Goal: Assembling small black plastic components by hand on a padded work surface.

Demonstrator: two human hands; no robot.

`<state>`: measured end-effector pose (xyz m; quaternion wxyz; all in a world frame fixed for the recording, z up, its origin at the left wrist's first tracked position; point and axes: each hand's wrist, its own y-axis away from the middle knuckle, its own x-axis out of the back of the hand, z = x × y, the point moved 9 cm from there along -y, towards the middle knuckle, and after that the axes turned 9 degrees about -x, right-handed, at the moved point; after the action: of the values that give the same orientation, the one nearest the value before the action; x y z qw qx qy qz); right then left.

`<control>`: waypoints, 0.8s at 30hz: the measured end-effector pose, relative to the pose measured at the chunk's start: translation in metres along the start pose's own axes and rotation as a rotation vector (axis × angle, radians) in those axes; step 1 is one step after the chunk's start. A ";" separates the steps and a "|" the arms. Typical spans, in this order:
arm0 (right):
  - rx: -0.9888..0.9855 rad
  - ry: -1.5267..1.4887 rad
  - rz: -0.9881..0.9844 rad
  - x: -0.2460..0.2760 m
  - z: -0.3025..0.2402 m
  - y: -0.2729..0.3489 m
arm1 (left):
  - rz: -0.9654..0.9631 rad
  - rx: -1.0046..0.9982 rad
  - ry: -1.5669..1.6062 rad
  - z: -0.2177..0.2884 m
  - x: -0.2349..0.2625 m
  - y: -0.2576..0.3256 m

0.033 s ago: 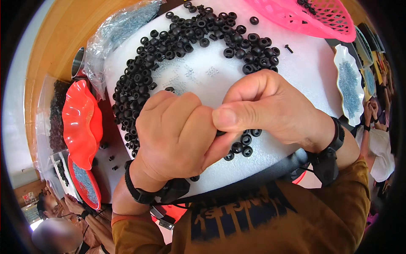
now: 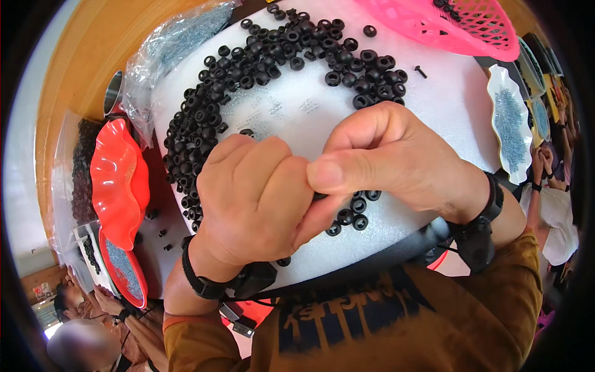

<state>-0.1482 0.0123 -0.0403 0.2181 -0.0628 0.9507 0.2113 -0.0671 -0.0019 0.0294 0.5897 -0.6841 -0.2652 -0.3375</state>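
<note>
Close together, left hand and right hand are pinching shut on one small black ring, mostly hidden; loose rings are lying at five o'clock.

Black rings on a white foam pad, pink basket, red dish.

Whatever the left hand and right hand pinch between them is hidden by the fingers. The pink basket is cut off at the top edge. The white dish's tiny contents are unreadable.
</note>
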 end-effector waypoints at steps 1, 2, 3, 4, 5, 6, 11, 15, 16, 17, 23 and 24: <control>0.029 0.001 -0.021 -0.001 -0.004 0.001 | -0.006 0.007 -0.010 -0.001 0.001 -0.001; 0.032 0.004 -0.018 -0.002 -0.006 0.001 | -0.002 0.003 -0.011 -0.001 0.002 -0.001; 0.053 0.003 -0.013 -0.004 -0.009 0.002 | 0.009 0.022 0.013 -0.005 0.004 0.000; 0.073 0.002 -0.009 -0.005 -0.012 0.003 | 0.020 0.041 0.036 -0.007 0.005 0.000; 0.078 0.003 -0.005 -0.006 -0.014 0.004 | 0.022 0.034 0.037 -0.006 0.007 -0.001; 0.072 -0.027 -0.033 -0.009 -0.013 0.005 | 0.041 0.065 0.060 -0.008 0.010 -0.002; 0.155 -0.145 -0.155 -0.014 -0.016 0.007 | 0.127 0.150 0.164 -0.011 0.016 -0.004; 0.069 0.043 -0.073 -0.009 -0.011 0.006 | 0.097 0.539 0.735 -0.030 -0.001 0.011; 0.056 0.086 -0.085 -0.011 -0.011 0.007 | 0.119 0.699 0.865 -0.036 -0.010 0.021; 0.056 0.098 -0.102 -0.011 -0.007 0.005 | 0.121 0.674 0.856 -0.036 -0.009 0.019; 0.069 0.172 -0.096 -0.013 -0.007 0.005 | 0.150 0.648 0.751 -0.037 -0.008 0.023; 0.070 0.170 -0.093 -0.013 -0.005 0.004 | 0.148 0.645 0.754 -0.038 -0.009 0.023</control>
<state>-0.1397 0.0140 -0.0287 0.1482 -0.1166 0.9687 0.1613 -0.0610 -0.0430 0.0105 0.8484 -0.3142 -0.0752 -0.4193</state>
